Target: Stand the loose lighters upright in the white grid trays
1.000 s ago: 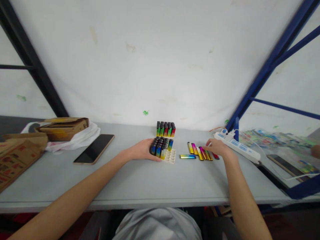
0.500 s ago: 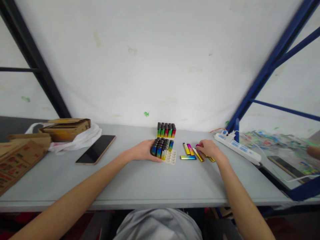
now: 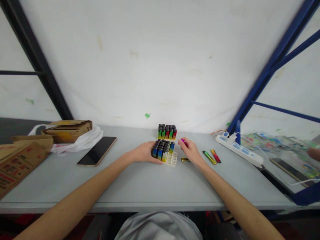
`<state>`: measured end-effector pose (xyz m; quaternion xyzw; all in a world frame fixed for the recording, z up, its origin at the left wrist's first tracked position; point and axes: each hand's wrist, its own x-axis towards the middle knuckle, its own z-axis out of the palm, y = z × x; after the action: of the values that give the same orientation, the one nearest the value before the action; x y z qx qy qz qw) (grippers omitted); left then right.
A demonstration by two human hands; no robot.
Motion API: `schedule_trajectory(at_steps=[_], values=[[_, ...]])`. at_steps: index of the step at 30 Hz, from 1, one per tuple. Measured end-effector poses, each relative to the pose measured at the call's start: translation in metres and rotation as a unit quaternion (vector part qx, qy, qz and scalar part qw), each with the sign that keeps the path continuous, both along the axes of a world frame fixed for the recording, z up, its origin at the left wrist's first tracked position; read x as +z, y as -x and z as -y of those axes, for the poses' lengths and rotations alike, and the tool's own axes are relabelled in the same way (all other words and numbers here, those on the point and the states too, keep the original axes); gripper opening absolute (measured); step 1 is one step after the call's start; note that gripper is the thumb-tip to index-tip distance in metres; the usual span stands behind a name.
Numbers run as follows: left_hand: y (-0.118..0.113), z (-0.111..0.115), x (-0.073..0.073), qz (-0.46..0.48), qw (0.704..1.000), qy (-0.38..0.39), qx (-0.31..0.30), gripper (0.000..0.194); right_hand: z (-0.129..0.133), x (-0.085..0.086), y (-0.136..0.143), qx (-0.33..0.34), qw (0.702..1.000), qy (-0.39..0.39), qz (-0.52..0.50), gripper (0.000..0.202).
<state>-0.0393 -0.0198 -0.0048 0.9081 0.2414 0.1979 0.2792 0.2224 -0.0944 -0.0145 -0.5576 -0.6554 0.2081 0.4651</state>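
Note:
My left hand (image 3: pixel 145 152) is wrapped around the left side of a block of upright lighters (image 3: pixel 160 150) with dark tops. They stand in a white tray (image 3: pixel 171 160) whose bare pockets show at the front right. One blue-yellow lighter (image 3: pixel 171 147) stands at the tray's back right. Just right of the tray, my right hand (image 3: pixel 192 150) pinches a purple lighter (image 3: pixel 184 142). Below that hand lies a yellowish lighter (image 3: pixel 185 159), partly covered. Farther right lie a green lighter (image 3: pixel 209 157) and a red lighter (image 3: pixel 215 155).
A second block of lighters (image 3: pixel 167 132) stands behind, near the wall. On the left are a phone (image 3: pixel 97 151), a white plastic bag (image 3: pixel 86 138) and cardboard boxes (image 3: pixel 67 131). A power strip (image 3: pixel 238 150) lies right; another person's hand (image 3: pixel 313 154) shows at the far edge.
My right hand has moved left from the loose lighters toward the tray, now with a purple lighter in its fingers. My left hand has stayed on the block.

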Motion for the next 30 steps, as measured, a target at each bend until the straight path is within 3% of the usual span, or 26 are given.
schedule_trajectory(at_steps=[7, 18, 22, 26, 30], values=[[-0.001, -0.001, 0.0, 0.003, 1.0, 0.001, 0.003, 0.081, 0.011, 0.001, 0.021, -0.047, 0.997, -0.024, 0.06, 0.046], [0.0, -0.001, -0.002, 0.01, 1.0, 0.01, 0.005, 0.082, 0.008, -0.001, 0.016, -0.047, 0.996, -0.044, 0.064, 0.036], [0.0, 0.001, 0.001, 0.004, 1.0, 0.011, 0.0, 0.083, 0.01, 0.005, 0.014, -0.027, 0.995, -0.061, 0.079, 0.039], [0.0, 0.001, 0.001, 0.006, 1.0, 0.008, -0.002, 0.083, 0.014, 0.013, 0.01, 0.041, 0.996, -0.052, 0.064, 0.038], [0.0, 0.0, -0.001, 0.002, 1.0, -0.001, 0.006, 0.086, 0.019, 0.02, 0.007, 0.051, 0.977, -0.123, 0.169, 0.037]])
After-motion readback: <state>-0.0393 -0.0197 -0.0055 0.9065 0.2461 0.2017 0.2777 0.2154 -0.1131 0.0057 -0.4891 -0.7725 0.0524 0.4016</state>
